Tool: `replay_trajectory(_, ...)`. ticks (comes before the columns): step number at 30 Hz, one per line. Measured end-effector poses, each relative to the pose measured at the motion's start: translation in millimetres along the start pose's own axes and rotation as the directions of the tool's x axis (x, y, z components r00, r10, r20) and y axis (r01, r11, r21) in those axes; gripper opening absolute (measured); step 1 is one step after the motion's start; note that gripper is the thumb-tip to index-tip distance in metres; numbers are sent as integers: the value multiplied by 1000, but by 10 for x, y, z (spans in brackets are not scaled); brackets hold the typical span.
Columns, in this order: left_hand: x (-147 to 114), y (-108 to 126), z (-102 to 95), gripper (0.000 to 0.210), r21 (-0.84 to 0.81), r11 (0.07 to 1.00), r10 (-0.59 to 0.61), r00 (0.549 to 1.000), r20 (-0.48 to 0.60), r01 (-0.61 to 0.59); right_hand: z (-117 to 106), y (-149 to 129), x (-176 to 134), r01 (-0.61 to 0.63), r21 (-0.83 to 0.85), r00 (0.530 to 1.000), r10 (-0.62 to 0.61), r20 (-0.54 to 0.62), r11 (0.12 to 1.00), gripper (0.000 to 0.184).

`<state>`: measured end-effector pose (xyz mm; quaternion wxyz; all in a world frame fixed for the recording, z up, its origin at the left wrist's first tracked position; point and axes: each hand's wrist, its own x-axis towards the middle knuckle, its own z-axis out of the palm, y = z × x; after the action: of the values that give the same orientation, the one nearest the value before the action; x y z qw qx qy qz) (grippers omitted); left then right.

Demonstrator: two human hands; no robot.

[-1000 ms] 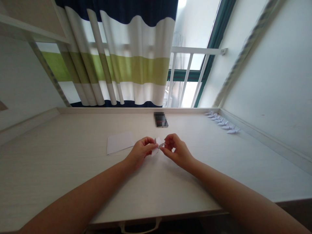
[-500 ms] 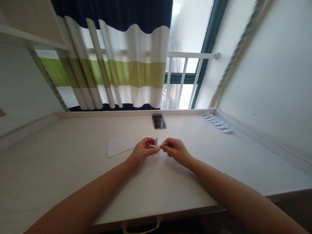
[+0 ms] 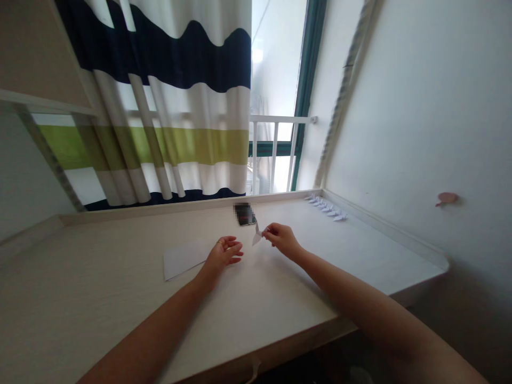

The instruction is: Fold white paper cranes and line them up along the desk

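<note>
A small folded white paper crane (image 3: 257, 235) is pinched at one end by my right hand (image 3: 281, 238), above the middle of the desk. My left hand (image 3: 228, 252) is apart from it, to the left, with its fingers spread and nothing in them; a ring shows on one finger. Just beyond that hand, to the left, white paper sheets (image 3: 182, 260) lie flat on the desk. Several more white paper cranes (image 3: 330, 211) stand in a row near the back right corner.
A dark phone (image 3: 245, 214), partly blurred out, lies near the back of the pale desk (image 3: 120, 298). A low raised edge (image 3: 160, 207) runs along the back. Behind are a striped curtain (image 3: 208, 144) and a white railing (image 3: 275, 154). A pink hook (image 3: 447, 199) is on the right wall.
My left hand has let go of the paper crane and drawn away to the left, its fingers opening. The right hand keeps the crane. The view has turned to the right.
</note>
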<state>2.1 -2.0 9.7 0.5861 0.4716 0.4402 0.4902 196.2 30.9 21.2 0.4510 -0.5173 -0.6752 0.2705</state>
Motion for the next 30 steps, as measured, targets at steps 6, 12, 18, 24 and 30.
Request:
replay_trajectory(6,65,-96,-97,44,176,984,-7,999,50,-2,-801,333,57,-93,-192,980,56,-191,977,12)
replay_trajectory(12,95,-208,-125,43,528,847,-16,990,144,-63,-1694,922,-195,-311,-343,878,129,-461,887,16)
replay_trajectory(18,127,-245,-165,42,669,735,-7,985,175,-114,-2255,1400,-252,-490,-382,752,157,-641,784,15)
replay_trajectory(24,134,-277,-195,41,694,707,6,983,186,-136,-2455,1642,-137,-531,-400,719,148,-679,747,18)
replay_trajectory(30,115,-268,-219,40,680,719,-7,976,216,-145,-2437,1785,-123,-527,-420,724,131,-677,739,24)
